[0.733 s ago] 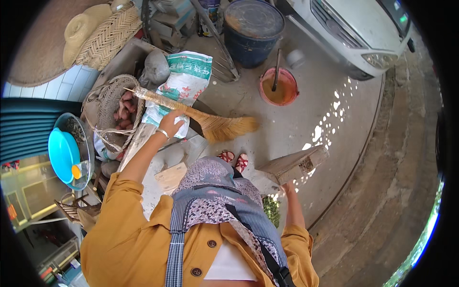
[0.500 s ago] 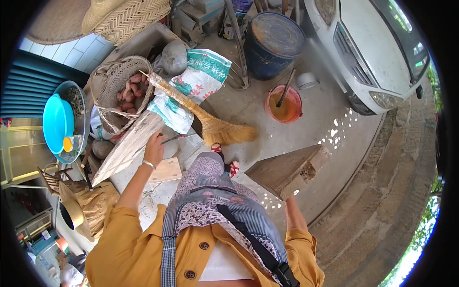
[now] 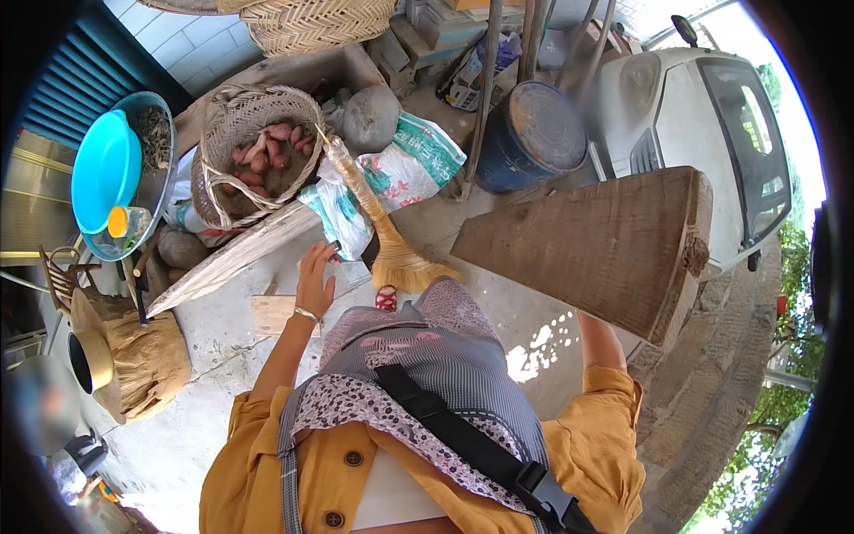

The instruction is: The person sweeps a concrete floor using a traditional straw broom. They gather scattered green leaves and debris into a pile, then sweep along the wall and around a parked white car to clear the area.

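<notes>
A thick, wedge-shaped wooden block [image 3: 583, 249] is held up on my right side. My right forearm [image 3: 601, 342] runs up beneath it, and the block hides my right hand and its fingers. My left hand [image 3: 311, 287] reaches forward with its thumb apart and its fingers stretched out. Close to its fingertips is a small dark thing [image 3: 334, 248], too small to name. Just ahead of that hand a straw broom [image 3: 384, 236] leans with its bristles down, its handle against a white and green woven sack [image 3: 425, 160]. A flat wooden board [image 3: 272, 315] lies on the floor beside my left wrist.
A wicker basket [image 3: 213, 169] of reddish tubers stands behind a long plank [image 3: 233, 256]. Blue basins [image 3: 107, 169] are at the left, above a tree stump [image 3: 147, 360]. A lidded dark blue barrel [image 3: 525, 142] and a white vehicle [image 3: 694, 116] stand far right.
The wooden block has risen and moved right and farther forward with my right arm. My left hand has shifted right, its fingers now more stretched. The view has turned.
</notes>
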Motion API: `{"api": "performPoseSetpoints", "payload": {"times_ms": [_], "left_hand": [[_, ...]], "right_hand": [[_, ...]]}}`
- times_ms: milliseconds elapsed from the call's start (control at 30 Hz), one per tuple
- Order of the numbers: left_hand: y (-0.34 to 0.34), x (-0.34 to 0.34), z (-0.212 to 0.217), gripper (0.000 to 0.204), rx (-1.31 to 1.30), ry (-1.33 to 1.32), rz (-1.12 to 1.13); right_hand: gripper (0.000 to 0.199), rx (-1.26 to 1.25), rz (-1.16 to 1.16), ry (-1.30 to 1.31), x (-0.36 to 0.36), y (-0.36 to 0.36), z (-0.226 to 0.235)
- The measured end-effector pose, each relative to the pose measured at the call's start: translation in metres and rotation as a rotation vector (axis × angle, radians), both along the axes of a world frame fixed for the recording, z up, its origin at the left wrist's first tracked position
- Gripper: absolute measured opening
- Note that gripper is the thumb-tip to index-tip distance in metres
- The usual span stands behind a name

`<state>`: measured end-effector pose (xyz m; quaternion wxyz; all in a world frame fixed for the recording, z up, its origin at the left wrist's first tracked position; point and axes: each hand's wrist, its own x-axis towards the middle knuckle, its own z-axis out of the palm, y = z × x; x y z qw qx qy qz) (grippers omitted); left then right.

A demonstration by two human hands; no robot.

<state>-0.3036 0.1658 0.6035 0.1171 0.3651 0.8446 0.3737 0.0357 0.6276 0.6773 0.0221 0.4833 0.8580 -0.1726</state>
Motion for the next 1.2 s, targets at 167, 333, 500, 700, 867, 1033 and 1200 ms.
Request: {"api": "performPoseSetpoints", "payload": {"times_ms": [167, 333, 500, 700, 867, 1033, 1200], "left_hand": [[0.005, 0.000, -0.009, 0.061, 0.040, -0.018, 0.095], [0.015, -0.001, -0.008, 0.058, 0.027, -0.003, 0.182], [0.033, -0.009, -0.011, 0.061, -0.051, -0.024, 0.351], [0.091, -0.019, -0.014, 0.073, -0.364, -0.030, 0.736], [0.158, -0.037, 0.010, 0.076, -0.414, -0.048, 0.804], [0.199, -0.040, 0.006, 0.074, -0.375, -0.076, 0.840], [0.231, -0.038, -0.003, 0.070, -0.320, -0.069, 0.859]], "right_hand": [[0.022, 0.046, 0.118, 0.031, -0.098, 0.055, 0.027], [0.022, 0.054, 0.262, 0.042, -0.194, 0.107, 0.025], [0.022, 0.020, 0.439, 0.062, -0.299, 0.153, -0.019], [0.022, 0.002, 0.648, 0.101, -0.422, 0.178, -0.093], [0.022, 0.093, 0.821, 0.083, -0.488, 0.187, -0.119], [0.026, -0.349, 0.666, 0.295, -0.539, 0.196, -0.104], [0.028, -0.265, 0.718, 0.152, -0.572, 0.219, -0.138]]}}
